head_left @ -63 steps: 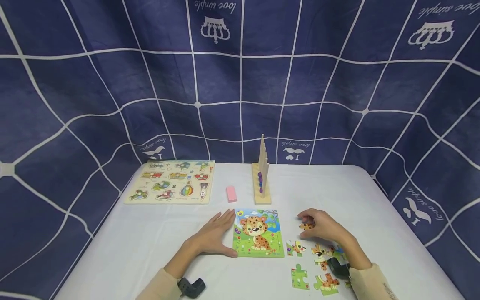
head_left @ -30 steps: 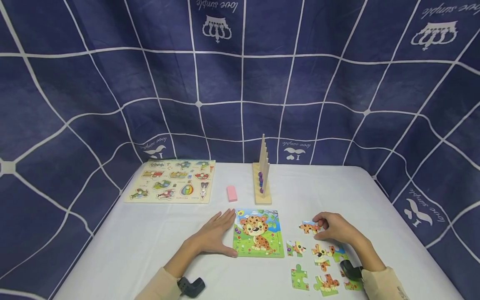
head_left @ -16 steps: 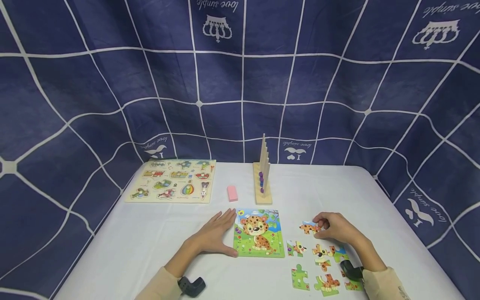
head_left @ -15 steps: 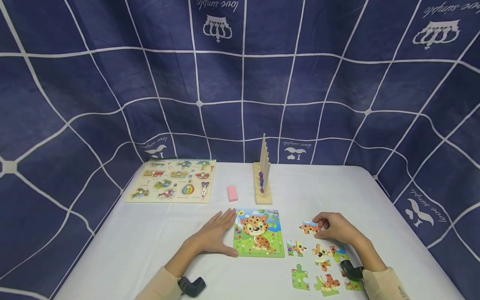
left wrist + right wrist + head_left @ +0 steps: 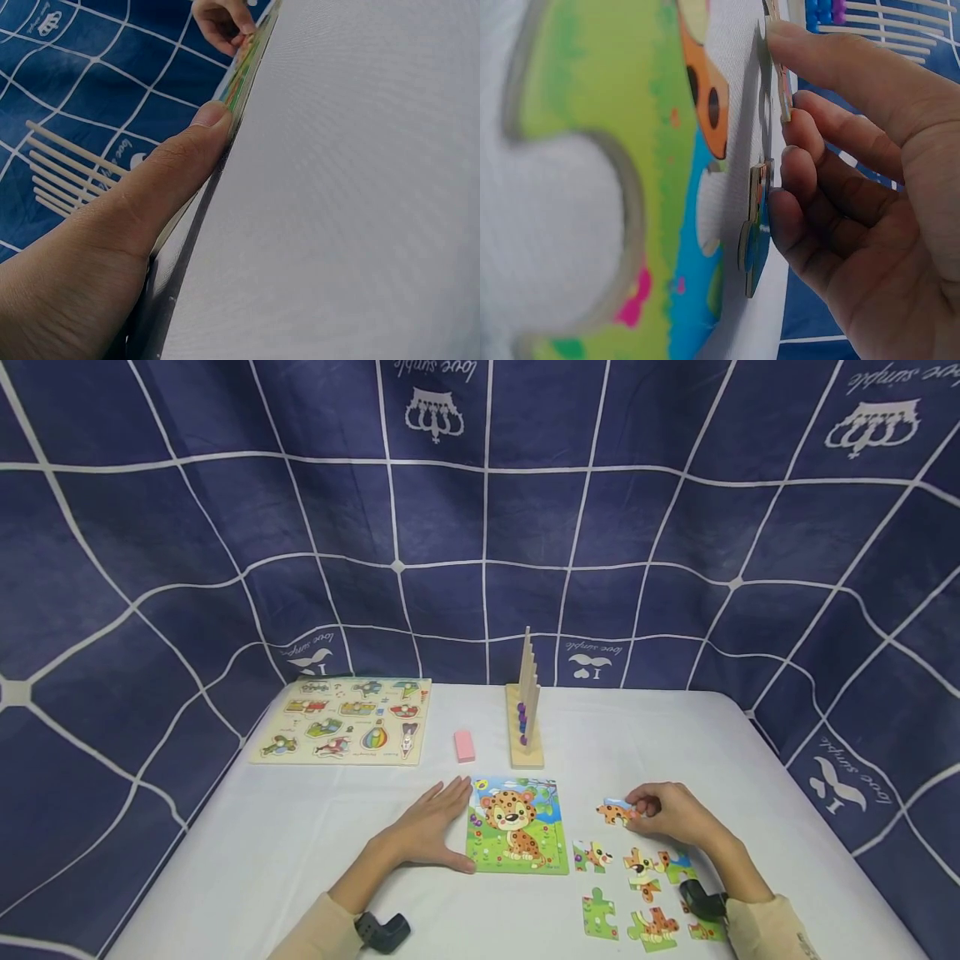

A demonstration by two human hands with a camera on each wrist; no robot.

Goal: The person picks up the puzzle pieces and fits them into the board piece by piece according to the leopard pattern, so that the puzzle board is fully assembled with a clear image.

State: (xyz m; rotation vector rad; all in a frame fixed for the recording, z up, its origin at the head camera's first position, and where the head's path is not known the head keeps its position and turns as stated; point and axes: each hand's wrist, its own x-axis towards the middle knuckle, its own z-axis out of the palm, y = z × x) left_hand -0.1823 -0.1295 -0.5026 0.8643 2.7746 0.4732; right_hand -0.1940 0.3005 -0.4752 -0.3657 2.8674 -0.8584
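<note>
A spotted jigsaw piece (image 5: pixel 615 812) is pinched at its right edge between the thumb and fingers of my right hand (image 5: pixel 670 811). In the right wrist view this piece (image 5: pixel 783 86) appears edge-on between the thumb and fingertips. My left hand (image 5: pixel 430 827) lies spread on the table, its fingers and thumb against the left edge of the leopard picture board (image 5: pixel 521 827). The left wrist view shows the left thumb (image 5: pixel 169 169) along that edge. Loose jigsaw pieces lie near the right hand: a face piece (image 5: pixel 642 870), a green piece (image 5: pixel 600 914) and several others.
Behind the picture board stands a wooden peg stand (image 5: pixel 527 752) with purple and blue beads. A pink block (image 5: pixel 464 746) sits left of it. A vehicle knob puzzle (image 5: pixel 345 722) lies at the back left. A blue gridded curtain (image 5: pixel 480 527) hangs behind the white table.
My right hand drew back to the right, uncovering more of the spotted piece, then stayed nearly still. Hand and piece have just shifted slightly away from me. My left hand has not moved.
</note>
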